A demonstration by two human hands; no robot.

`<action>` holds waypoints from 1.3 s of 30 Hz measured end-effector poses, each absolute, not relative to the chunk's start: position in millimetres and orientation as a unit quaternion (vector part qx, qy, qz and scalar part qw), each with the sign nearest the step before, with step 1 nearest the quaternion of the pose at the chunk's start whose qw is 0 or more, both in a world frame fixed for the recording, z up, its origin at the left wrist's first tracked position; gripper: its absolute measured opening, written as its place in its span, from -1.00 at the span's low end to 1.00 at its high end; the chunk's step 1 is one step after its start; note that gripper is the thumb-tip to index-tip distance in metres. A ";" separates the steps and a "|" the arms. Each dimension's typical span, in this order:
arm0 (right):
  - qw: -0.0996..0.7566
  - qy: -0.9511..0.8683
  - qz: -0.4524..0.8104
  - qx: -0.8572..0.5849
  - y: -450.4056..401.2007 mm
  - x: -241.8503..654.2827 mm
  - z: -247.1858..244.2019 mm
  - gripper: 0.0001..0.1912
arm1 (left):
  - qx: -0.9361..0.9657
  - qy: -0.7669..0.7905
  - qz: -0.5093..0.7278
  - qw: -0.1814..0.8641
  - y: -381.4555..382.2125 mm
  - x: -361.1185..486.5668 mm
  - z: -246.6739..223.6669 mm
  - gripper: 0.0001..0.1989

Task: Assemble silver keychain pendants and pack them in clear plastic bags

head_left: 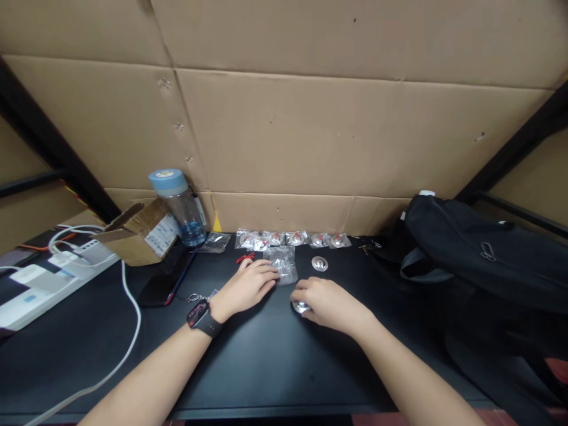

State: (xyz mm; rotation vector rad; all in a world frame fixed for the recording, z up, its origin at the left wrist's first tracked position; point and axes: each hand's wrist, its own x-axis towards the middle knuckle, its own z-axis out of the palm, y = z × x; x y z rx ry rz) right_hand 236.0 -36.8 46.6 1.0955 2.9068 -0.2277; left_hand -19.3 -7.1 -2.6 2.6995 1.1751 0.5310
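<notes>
My right hand [328, 303] has its fingers curled round a shiny round metal disc [300, 306] low over the black table. My left hand [249, 285] lies with fingers stretched out, their tips at the edge of a crumpled clear plastic bag [284, 264]. Behind that hand is a small red cord [245, 258]. A second metal disc [319, 263] with a raised centre rests on the table beyond my right hand. Along the cardboard wall runs a row of clear bags, several holding discs with red parts, such as this bagged disc [296, 238].
On the left stand a blue-lidded bottle [180, 207], an open cardboard box [146, 234] and a white power strip [57, 281] with a trailing cable [133, 331]. A dark flat case [166, 278] lies nearby. A black backpack [483, 266] fills the right side. Cardboard [288, 130] walls the back.
</notes>
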 end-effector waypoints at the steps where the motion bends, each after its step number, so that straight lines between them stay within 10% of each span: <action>1: 0.002 0.931 -0.075 0.356 -36.4 238.5 46.8 -0.64 | 0.899 0.394 0.175 0.073 -7.6 -19.2 -2.6 -0.67; 39: -0.207 0.867 -0.199 0.408 9.1 245.3 11.1 -0.81 | 0.924 0.319 0.159 0.138 -32.0 -3.4 3.6 -0.56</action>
